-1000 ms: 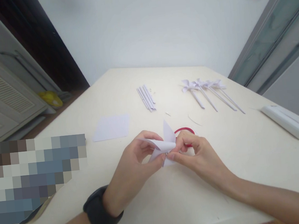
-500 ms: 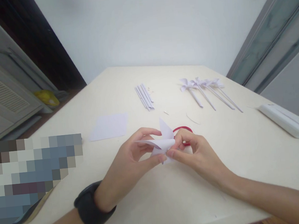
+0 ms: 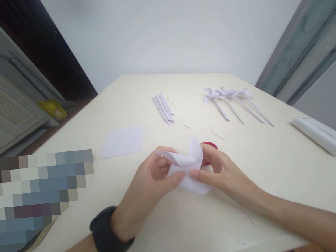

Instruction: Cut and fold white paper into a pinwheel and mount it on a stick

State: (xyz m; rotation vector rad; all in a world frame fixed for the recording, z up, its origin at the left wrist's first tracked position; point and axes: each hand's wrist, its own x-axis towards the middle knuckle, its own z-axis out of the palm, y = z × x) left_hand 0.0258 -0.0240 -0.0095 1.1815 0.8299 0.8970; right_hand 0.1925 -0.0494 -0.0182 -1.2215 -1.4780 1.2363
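Between my two hands is a white paper pinwheel head [image 3: 186, 162], its corners curled up and one flap hanging flat toward me. My left hand [image 3: 156, 174] grips its left side, thumb near the centre and fingers behind the paper. My right hand [image 3: 216, 167] pinches the right side in the same way, the two thumbs almost meeting. Behind my right hand lies something with a red loop handle [image 3: 210, 145], mostly hidden. A thin wire or thread [image 3: 218, 134] rests just beyond it.
Several rolled paper sticks [image 3: 163, 108] lie at the back middle. Several paper pinwheels on sticks [image 3: 227, 94] rest at the back right. A white paper sheet [image 3: 123, 141] is on the left, a white flat packet [image 3: 325, 134] on the right, and a blurred-out item [image 3: 35, 202] at the left edge.
The paper has tilted, so its front flap now shows below my thumbs. Both hands have shifted their grip slightly, and more of the red handle is covered.
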